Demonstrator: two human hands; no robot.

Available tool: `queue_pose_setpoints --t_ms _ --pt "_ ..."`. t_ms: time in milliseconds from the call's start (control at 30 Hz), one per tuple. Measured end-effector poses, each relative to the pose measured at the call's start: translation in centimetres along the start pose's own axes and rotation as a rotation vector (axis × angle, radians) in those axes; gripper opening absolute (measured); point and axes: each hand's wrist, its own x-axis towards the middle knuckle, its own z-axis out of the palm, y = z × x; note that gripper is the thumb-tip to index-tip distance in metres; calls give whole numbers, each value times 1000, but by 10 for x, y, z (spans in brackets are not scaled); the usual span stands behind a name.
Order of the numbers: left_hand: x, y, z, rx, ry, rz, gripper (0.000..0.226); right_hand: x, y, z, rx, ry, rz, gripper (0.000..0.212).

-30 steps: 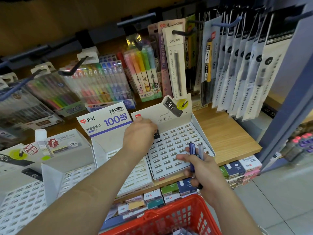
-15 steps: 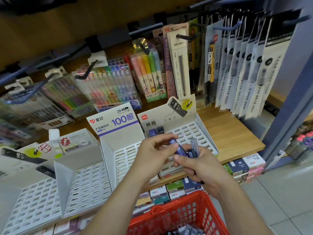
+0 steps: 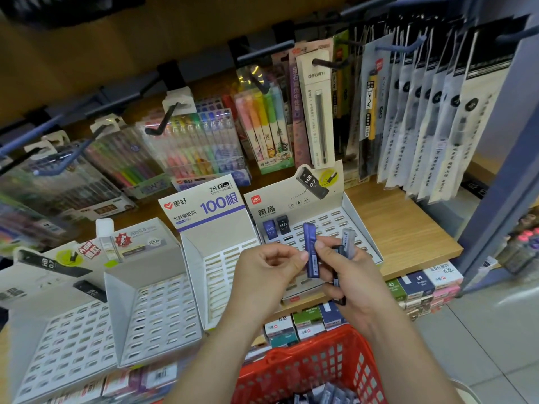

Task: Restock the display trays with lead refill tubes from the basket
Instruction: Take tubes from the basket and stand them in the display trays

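Lead refill tube (image 3: 311,252) stands upright, pinched by left hand (image 3: 268,275) fingertips; right hand (image 3: 360,278) clutches spare tubes (image 3: 348,242).

Right display tray (image 3: 360,220): slotted bed mostly bare, open from above; two seated tubes (image 3: 269,228) fill the rear-left corner. Raised side walls flank it. Hanging pen card (image 3: 318,112) drops just behind the backboard. Red basket (image 3: 306,365) rim sits below the shelf (image 3: 408,228) front.

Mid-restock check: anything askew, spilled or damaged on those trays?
Nothing stands out. The blue tube and black tube sit upright, side by side, in the back row of the right tray; no spill or damage shows.
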Motion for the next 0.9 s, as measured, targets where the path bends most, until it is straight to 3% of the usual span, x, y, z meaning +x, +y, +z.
queue_pose_setpoints --t_ms 133,233,400,567,633,767,900 --pt "6 4 -5 -46 -50 69 29 -3 0 -3 -8 -125 77 16" --pt "9 10 -11 -25 -191 62 25 -4 0 -7 62 -222 168 17" --pt "21 16 -20 17 64 50 14 3 1 -12 283 -140 198 46" --pt "44 14 -37 469 279 182 16 9 0 -20 541 22 167 40" --pt "51 12 -37 593 276 228 17 8 1 -21 605 41 180 33" --pt "60 4 -32 846 197 294 19 8 4 -20 500 31 194 24" --pt "65 1 -26 955 146 377 22 13 7 -21 441 36 188 26"
